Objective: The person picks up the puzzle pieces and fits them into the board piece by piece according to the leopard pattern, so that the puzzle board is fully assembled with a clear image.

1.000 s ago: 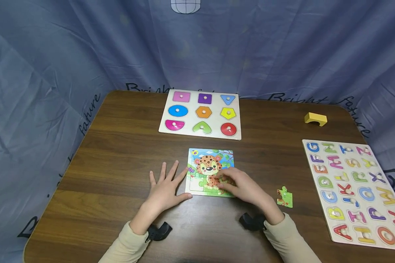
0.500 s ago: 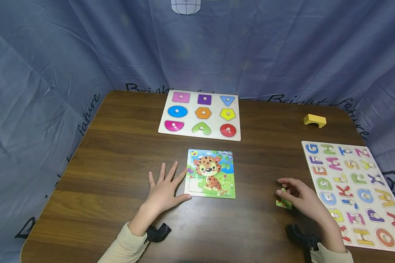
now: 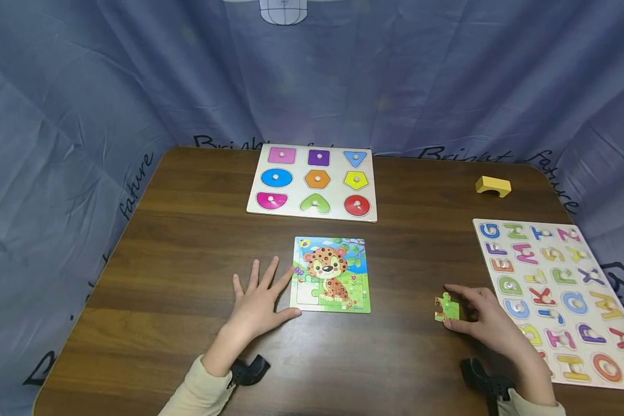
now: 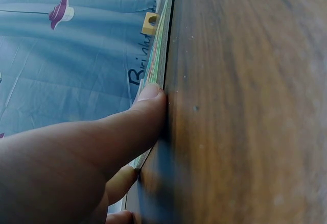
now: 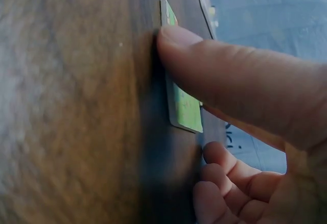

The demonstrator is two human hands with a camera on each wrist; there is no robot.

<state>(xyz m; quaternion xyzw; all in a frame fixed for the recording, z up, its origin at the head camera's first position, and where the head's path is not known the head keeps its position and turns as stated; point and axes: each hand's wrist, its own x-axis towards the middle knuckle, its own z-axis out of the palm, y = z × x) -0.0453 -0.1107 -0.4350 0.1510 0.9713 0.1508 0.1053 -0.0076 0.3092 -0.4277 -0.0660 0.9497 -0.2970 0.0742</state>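
Note:
A square jigsaw puzzle (image 3: 338, 266) with a spotted leopard cub lies in the middle of the table; its lower left corner shows a paler recessed area. My left hand (image 3: 260, 303) lies flat at its left side, fingers spread, with thumb and index fingertip right at the puzzle's edge. In the left wrist view the thumb (image 4: 145, 104) presses against that edge. Off to the right, my right hand (image 3: 491, 318) pinches a loose green jigsaw piece (image 3: 450, 307) between thumb and index finger. The right wrist view shows the thumb across the piece (image 5: 186, 110), the other fingers curled beside it.
A board of knobbed shapes (image 3: 312, 216) sits behind the puzzle. To the right lies an alphabet peg board (image 3: 504, 335), partly under the right forearm. A yellow arch block (image 3: 493, 185) stands at the back right. Blue curtains (image 3: 312, 86) enclose the table (image 3: 177, 242).
My right hand has moved from over the puzzle's right side to the loose jigsaw piece on the right and taken hold of it. The left hand stays in place.

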